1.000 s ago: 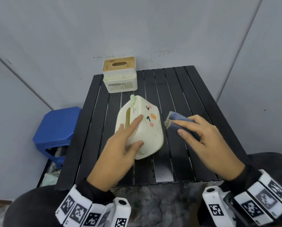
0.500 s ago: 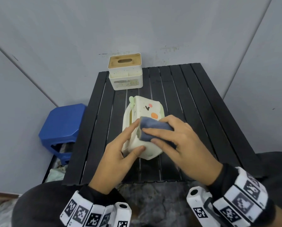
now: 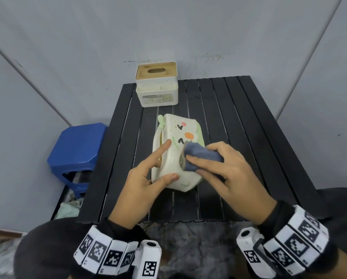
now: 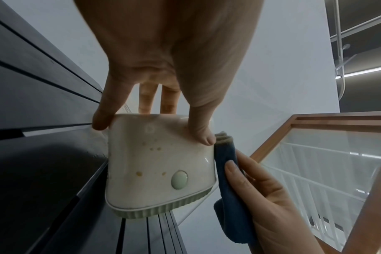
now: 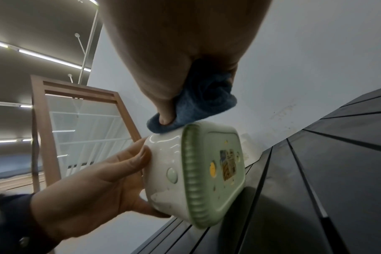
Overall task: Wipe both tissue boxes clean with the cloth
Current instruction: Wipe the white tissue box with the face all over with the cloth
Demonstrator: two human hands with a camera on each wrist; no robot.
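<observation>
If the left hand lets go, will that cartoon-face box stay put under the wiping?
Probably not. The cartoon-face box stands tilted on one side, so it looks tippy. Its glossy shell likely slides under the cloth; the left hand steadies it.

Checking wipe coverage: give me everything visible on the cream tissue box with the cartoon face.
The cream tissue box looks like glossy plastic, rounded, with a painted face, an orange spot, green streaks and brownish specks. It is tipped on its side on the black slatted table; its ribbed green base, bearing a sticker, faces sideways. The left hand grips it, thumb on the near end. The right hand presses the folded blue cloth onto its upper face.
</observation>
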